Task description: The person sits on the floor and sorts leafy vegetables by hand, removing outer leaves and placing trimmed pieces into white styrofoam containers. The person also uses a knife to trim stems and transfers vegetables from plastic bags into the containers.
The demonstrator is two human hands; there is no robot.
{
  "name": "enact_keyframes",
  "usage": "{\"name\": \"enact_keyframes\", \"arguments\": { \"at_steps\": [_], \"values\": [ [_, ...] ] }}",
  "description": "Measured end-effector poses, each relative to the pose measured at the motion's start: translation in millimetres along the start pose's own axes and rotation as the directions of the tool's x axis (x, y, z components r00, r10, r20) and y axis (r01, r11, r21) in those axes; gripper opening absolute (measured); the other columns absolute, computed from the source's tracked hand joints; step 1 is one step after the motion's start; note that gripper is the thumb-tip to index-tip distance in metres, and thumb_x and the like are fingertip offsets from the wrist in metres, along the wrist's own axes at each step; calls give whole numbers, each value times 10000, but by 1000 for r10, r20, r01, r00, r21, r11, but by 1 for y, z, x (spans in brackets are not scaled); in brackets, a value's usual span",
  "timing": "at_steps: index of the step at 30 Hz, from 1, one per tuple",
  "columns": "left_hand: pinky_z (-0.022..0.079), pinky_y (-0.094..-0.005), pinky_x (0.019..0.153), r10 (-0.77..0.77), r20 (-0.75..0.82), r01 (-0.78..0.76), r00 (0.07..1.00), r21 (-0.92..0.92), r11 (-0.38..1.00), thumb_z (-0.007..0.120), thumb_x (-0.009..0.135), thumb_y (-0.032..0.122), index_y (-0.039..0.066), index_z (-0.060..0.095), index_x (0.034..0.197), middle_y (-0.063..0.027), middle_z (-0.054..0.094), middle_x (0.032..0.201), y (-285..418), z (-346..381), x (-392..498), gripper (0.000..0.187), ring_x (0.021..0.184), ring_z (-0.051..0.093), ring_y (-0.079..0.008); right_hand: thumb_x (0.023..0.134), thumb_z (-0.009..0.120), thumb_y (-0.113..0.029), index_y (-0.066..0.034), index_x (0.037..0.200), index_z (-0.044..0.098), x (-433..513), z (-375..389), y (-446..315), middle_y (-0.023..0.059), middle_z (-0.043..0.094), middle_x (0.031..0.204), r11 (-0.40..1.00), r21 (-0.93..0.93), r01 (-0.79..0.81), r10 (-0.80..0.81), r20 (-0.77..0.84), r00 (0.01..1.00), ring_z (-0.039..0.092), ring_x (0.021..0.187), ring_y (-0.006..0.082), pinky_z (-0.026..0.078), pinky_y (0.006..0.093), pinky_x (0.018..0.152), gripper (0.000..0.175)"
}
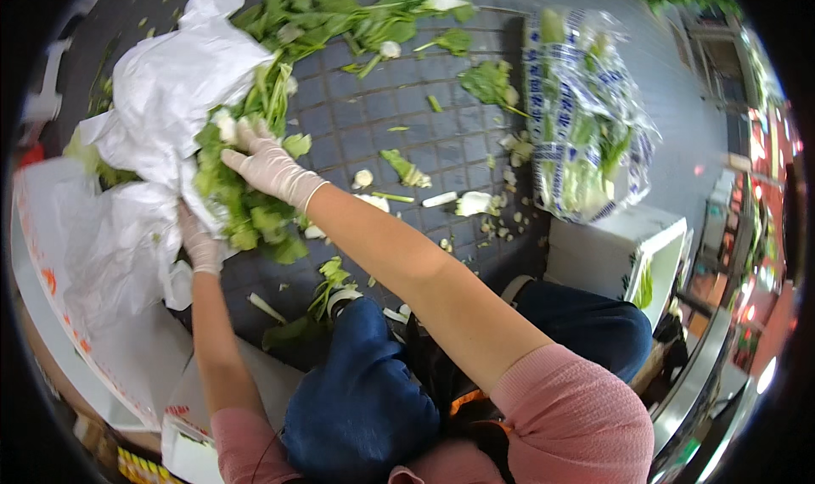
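My right hand [274, 169], in a thin whitish glove, reaches to the left and lies on a heap of leafy greens [245, 220], its fingers spread near a white stalk base. Below it, my gloved left hand [200, 239] is at the edge of a white plastic bag [153, 134], its fingertips hidden under the plastic, so its grip cannot be made out. More leafy greens [318, 22] lie beyond the bag along the top of the tiled floor. Greens also show at the bag's left side.
A printed clear bag of vegetables [582, 127] lies at the right, by a white foam box [592, 248]. Trimmed stalk ends [474, 204] and loose leaves [487, 83] are scattered over the dark tiles [382, 127]. A large white box with orange marks [127, 350] stands at the lower left.
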State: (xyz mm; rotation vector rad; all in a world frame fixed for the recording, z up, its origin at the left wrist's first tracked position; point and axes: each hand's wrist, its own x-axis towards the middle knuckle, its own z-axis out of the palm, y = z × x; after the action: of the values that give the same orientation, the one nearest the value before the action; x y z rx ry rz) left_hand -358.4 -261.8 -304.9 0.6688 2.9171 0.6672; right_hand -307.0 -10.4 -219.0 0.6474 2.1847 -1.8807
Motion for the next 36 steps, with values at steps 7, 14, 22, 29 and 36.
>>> {"name": "enact_keyframes", "arguments": {
  "at_steps": [7,14,22,29,36],
  "values": [
    [453,-411,882,-215,494,54,843,320,946,746,604,203,53,601,1133,-196,627,1086,68,-110,1,568,1029,583,-371,649,788,-352,-57,1343,404,-146,-238,58,190,450,1324,646,-603,-468,-265,-752,604,399,1245,339,315,434,1040,846],
    [481,-399,785,145,492,-221,858,100,970,719,739,377,27,605,1128,-201,650,948,203,-140,-69,535,890,624,-337,717,758,-295,-67,1136,621,-287,-387,237,153,658,987,781,11,-624,328,-858,396,629,898,285,478,379,829,496],
    [486,-380,751,721,484,-669,495,-318,672,707,766,348,80,580,1170,-164,639,895,380,-149,-39,501,841,607,-331,814,581,-221,-171,1086,675,-246,-260,158,134,687,919,948,-271,-166,-81,-712,697,660,868,275,503,334,777,292],
    [467,-386,872,942,309,-920,133,-315,233,641,810,284,78,598,1122,-126,622,1089,485,-68,-25,377,1038,578,-293,869,421,-124,-23,1176,554,-236,-132,49,171,606,1077,420,-895,151,-247,48,968,566,992,258,461,363,851,350],
    [286,-541,1057,571,798,-981,194,168,99,727,705,477,211,328,1425,-81,283,1489,460,-8,-26,865,1370,263,-303,857,525,-239,-216,1297,528,-332,-62,95,179,640,1084,979,-160,125,-81,255,964,635,942,306,485,375,862,441]
  ]
}}
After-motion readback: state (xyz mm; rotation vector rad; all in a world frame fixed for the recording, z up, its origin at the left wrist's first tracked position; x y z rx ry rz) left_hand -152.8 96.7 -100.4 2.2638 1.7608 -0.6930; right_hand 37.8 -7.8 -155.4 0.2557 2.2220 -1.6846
